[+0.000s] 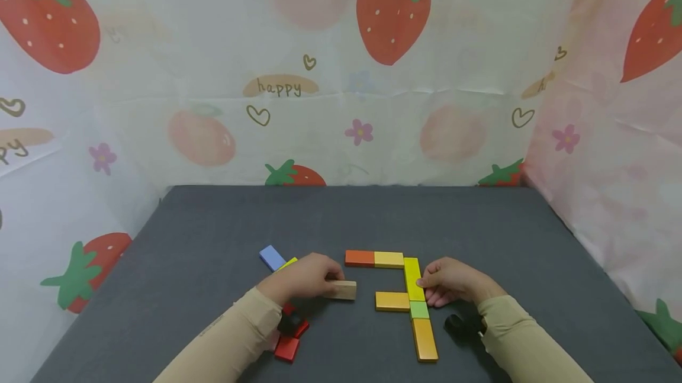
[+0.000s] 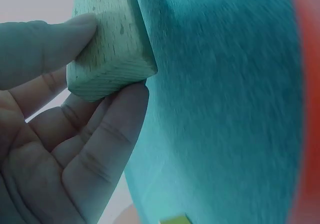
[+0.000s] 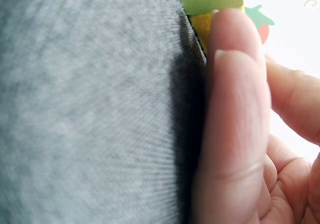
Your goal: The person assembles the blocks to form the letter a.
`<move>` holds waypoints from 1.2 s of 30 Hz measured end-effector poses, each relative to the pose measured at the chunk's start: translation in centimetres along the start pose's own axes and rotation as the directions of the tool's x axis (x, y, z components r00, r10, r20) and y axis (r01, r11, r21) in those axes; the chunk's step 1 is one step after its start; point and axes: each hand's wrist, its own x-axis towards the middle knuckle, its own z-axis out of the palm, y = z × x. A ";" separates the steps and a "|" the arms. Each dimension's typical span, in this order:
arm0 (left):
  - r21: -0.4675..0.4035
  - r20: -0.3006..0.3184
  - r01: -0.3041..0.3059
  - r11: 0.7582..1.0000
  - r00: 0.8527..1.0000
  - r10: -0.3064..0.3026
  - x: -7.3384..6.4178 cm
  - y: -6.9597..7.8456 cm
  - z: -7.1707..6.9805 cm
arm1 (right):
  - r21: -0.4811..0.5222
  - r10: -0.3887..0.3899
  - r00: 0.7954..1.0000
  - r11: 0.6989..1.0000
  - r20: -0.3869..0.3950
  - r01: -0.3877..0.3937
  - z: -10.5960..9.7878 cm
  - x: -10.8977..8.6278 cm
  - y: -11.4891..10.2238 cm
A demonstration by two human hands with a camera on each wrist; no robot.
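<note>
My left hand (image 1: 309, 276) pinches a plain wooden block (image 1: 343, 290) between thumb and fingers. In the left wrist view the thumb lies on one face of that block (image 2: 110, 39), with fingertips under its end. My right hand (image 1: 453, 282) is at the right side of a long yellow block (image 1: 412, 276), thumb tip at its edge. Below that block, in line with it, lie a green block (image 1: 419, 310) and an orange-yellow block (image 1: 425, 340). Another orange-yellow block (image 1: 392, 301) juts left from the column. From its top, a pale yellow block (image 1: 389, 260) and an orange-red block (image 1: 359, 258) extend left.
Around the left forearm lie a blue block (image 1: 272, 257), a partly hidden yellow block (image 1: 288, 263) and several red blocks (image 1: 288, 348). A dark grey cloth (image 1: 213, 223) covers the table. Strawberry-print curtains (image 1: 335, 134) stand behind it and at both sides.
</note>
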 end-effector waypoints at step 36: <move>-0.046 0.085 0.043 0.998 0.996 -0.039 2.5 1.7 2.0 | 0.007 0.005 1.000 1.000 -0.002 -0.005 0.0 0.4 0.2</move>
